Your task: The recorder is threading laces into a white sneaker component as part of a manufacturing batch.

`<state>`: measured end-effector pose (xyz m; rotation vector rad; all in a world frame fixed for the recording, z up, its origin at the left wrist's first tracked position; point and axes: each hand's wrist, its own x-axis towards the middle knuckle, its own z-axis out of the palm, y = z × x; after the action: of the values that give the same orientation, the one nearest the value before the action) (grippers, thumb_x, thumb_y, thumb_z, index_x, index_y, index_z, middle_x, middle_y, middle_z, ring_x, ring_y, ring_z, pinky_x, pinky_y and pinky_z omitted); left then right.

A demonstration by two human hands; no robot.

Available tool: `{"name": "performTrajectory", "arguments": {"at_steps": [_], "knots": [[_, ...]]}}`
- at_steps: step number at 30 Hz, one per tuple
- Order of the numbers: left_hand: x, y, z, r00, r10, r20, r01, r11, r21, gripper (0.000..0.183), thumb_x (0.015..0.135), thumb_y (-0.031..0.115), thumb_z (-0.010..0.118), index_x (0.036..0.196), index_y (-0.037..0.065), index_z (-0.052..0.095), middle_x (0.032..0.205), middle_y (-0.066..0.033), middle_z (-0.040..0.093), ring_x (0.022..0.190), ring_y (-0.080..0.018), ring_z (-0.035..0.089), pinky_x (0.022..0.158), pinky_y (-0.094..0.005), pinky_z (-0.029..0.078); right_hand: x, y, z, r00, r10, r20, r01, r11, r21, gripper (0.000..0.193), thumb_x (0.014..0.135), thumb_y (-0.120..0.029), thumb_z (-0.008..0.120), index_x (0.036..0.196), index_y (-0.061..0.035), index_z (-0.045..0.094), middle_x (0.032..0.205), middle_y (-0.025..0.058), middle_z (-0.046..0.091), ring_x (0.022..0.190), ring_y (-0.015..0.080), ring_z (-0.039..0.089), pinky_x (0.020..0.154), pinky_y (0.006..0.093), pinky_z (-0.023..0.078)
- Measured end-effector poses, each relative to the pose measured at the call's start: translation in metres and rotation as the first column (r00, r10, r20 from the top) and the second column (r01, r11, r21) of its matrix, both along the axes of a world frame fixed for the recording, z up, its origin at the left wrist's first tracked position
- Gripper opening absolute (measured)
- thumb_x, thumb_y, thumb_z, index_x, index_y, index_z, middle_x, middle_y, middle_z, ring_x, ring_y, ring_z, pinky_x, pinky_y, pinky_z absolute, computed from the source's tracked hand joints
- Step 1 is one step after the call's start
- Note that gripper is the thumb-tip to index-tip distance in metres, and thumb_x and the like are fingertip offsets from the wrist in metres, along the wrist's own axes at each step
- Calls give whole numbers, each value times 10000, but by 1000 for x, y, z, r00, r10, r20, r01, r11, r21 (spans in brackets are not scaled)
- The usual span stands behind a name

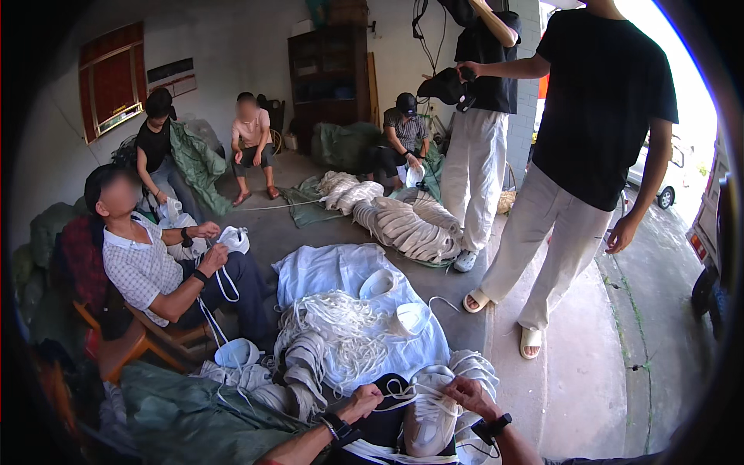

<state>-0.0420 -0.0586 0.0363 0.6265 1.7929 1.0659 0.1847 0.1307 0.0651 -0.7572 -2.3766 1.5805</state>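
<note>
A pale shoe upper (428,418) lies toe toward me at the lower edge, over dark cloth. My left hand (363,401) is closed in a pinch on a white shoelace (397,393), which loops across to the upper. On the other side, my right hand (473,397) has its fingertips drawn together at the upper's lacing edge; what they pinch is too small to make out. More white laces (387,456) lie below my left wrist. A heap of loose white laces (349,329) rests on a white cloth (329,267) just beyond my hands.
White uppers (413,318) sit on the cloth, and stacked uppers (304,372) lie left of it. Green sacking (190,415) spreads at lower left. A seated person (147,267) handles a laced upper. Two people stand at right; a long row of uppers (407,225) lies beyond.
</note>
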Motion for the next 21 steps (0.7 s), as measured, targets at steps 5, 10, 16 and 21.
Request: {"name": "performTrajectory", "arguments": {"at_steps": [5,10,16,21], "knots": [[-2,2,-5,999,-38,-36,36,998,-51,110,840,119,522,799,20,546,497,8,432,344,-70,365,305,-245,249,-1,-1,0,999,5,-41,-5,1000,-7,307,861,-350,592,885,-45,615,703,1,564,628,83,484,562,247,395],[-3,2,-8,999,-32,-36,30,998,-48,110,839,125,523,802,24,548,498,4,439,345,-74,369,305,-251,252,-2,1,-4,998,12,-54,-14,999,-32,301,866,-346,584,869,-47,619,674,-11,540,606,79,462,539,243,372],[1,1,-3,997,-43,-69,39,997,-64,127,839,149,534,809,26,551,493,2,443,346,-79,380,305,-256,260,-1,0,-7,995,-3,-95,1,1000,-13,240,861,-278,606,812,-44,588,619,-15,532,557,69,444,489,247,364],[1,2,-2,996,-49,-68,44,996,-71,135,836,158,542,808,27,554,487,-2,448,349,-82,396,305,-253,267,0,-1,-5,998,-1,-65,-1,1000,-31,246,864,-287,602,811,-46,593,629,-19,542,577,59,453,507,233,371]]}}
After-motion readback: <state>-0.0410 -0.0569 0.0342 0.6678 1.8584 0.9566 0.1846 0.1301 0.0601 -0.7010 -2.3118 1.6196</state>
